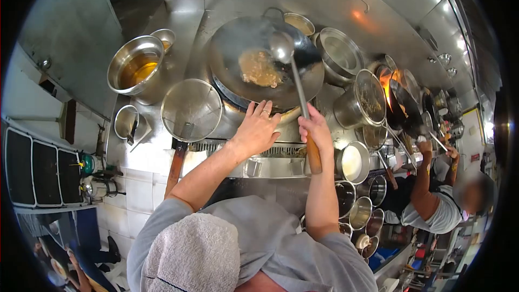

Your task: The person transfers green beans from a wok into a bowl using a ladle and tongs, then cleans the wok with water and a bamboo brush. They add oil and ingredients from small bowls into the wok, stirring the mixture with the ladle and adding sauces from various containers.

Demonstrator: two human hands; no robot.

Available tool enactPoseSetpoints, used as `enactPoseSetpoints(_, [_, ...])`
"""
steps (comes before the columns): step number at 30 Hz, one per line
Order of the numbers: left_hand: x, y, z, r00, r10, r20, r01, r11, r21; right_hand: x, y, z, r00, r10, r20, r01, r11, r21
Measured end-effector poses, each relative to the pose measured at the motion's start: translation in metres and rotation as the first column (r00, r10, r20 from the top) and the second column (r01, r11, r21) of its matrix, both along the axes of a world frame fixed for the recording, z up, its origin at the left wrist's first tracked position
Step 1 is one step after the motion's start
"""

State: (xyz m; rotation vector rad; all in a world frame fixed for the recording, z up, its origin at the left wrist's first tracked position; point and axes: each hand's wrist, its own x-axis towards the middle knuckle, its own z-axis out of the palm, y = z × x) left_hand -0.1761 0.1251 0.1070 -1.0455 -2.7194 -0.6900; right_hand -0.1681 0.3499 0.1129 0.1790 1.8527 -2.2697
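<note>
A wide dark wok (227, 48) sits on the burner in front of me, with steam rising from it. Brown sauce with small chopped bits (259, 69) lies at its bottom. My right hand (316, 130) is wrapped around the wooden handle of a long steel ladle (298, 84), whose bowl hangs over the wok beside the food. At the wok's near rim is my left hand (257, 131), palm down with fingers stretched out and fingertips right by the edge, holding nothing. A wire strainer (192, 109) lies to its left, its wooden handle pointing toward me.
To the left stand a steel pot of amber liquid (116, 73) and a small pot (127, 121). On the right are a deep steel pot (351, 108), a bowl of white contents (352, 163) and several containers. Further right, a co-worker (432, 200) handles a flaming wok (405, 108).
</note>
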Motion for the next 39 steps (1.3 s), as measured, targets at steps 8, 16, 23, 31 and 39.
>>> enactPoseSetpoints(8, [0.006, -0.003, -0.009, 0.997, -0.016, -0.074, 0.005, 0.99, -0.143, -0.019, 0.009, 0.007, 0.993, -0.112, 0.042, 0.116, 0.988, -0.106])
enactPoseSetpoints(16, [0.005, -0.001, -0.007, 1.0, 0.022, -0.015, -0.021, 0.998, 0.064, -0.032, 0.026, -0.001, 0.998, -0.058, 0.036, 0.061, 0.995, -0.083])
enactPoseSetpoints(23, [0.012, 0.009, -0.011, 0.993, 0.111, -0.045, -0.111, 0.994, 0.013, -0.035, 0.011, -0.008, 0.996, 0.059, 0.062, -0.069, 0.981, 0.183])
enactPoseSetpoints(31, [0.011, 0.004, -0.011, 0.996, 0.083, -0.042, -0.08, 0.995, 0.066, 0.062, 0.03, 0.055, 0.904, 0.391, 0.171, -0.41, 0.681, 0.607])
enactPoseSetpoints(39, [0.016, 0.0, -0.01, 0.999, 0.05, -0.006, -0.049, 0.997, 0.061, 0.038, 0.058, 0.011, 0.969, 0.212, 0.128, -0.24, 0.93, 0.279])
